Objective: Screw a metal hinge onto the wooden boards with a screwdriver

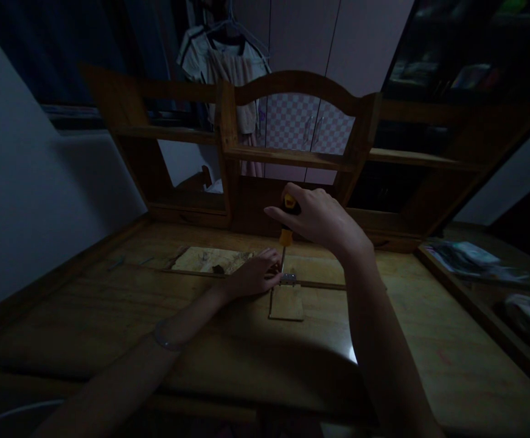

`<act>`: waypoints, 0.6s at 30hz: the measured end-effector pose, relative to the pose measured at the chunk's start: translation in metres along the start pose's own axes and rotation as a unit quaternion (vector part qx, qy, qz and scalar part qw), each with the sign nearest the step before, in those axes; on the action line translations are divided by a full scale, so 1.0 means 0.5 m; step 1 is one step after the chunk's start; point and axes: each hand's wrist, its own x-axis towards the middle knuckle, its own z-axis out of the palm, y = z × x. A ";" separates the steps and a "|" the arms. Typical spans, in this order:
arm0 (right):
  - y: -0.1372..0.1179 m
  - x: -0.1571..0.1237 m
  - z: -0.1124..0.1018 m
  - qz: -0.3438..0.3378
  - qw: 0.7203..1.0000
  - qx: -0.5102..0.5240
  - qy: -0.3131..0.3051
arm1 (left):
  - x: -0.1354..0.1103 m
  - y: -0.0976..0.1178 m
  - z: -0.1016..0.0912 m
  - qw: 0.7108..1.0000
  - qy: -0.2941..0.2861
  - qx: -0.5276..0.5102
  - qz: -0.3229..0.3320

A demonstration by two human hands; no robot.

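Observation:
My right hand (324, 219) is closed around the yellow-and-black handle of a screwdriver (285, 237). The screwdriver stands almost upright, its shaft pointing down at a small metal hinge (288, 278). The hinge lies where a long wooden board (319, 272) meets a small square wooden piece (287, 304). Beside the shaft and the hinge, my left hand (262, 271) rests low with its fingers curled in. What its fingertips pinch, if anything, is hidden. The screwdriver's tip is too small and dim to make out.
The wooden desktop (155, 322) has a raised shelf unit (287, 159) along its back. A dark bit (218, 269) lies on the board's rough left part. Papers (474, 255) and bundled items (527, 313) sit at the right, past a wooden edge. The room is dim.

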 end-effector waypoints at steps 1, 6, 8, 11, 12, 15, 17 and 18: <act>-0.001 -0.001 -0.001 -0.002 1.000 0.006 -0.001 | 0.000 0.000 0.001 1.000 0.003 0.000 -0.002; 0.000 0.001 -0.003 -0.041 0.998 0.040 0.018 | 0.002 0.000 0.001 1.000 0.004 0.003 0.006; 0.001 0.003 -0.002 -0.056 0.997 0.047 0.024 | 0.002 0.000 0.000 1.000 0.001 0.003 0.011; 0.002 0.006 0.004 -0.059 0.997 0.037 0.035 | 0.001 0.002 -0.002 1.000 0.001 0.000 0.012; 0.001 0.007 0.008 -0.059 0.997 0.035 0.035 | 0.001 0.002 -0.002 1.000 0.002 -0.003 0.010; -0.001 0.006 0.014 -0.060 0.997 0.034 0.030 | 0.003 0.004 -0.002 1.000 -0.001 -0.018 0.002; 0.001 0.002 0.006 -0.056 0.997 0.035 0.041 | 0.007 0.004 -0.002 1.000 -0.009 -0.026 -0.003; 0.004 -0.001 -0.004 -0.048 0.997 0.035 0.059 | 0.008 0.004 -0.002 1.000 -0.014 -0.028 -0.004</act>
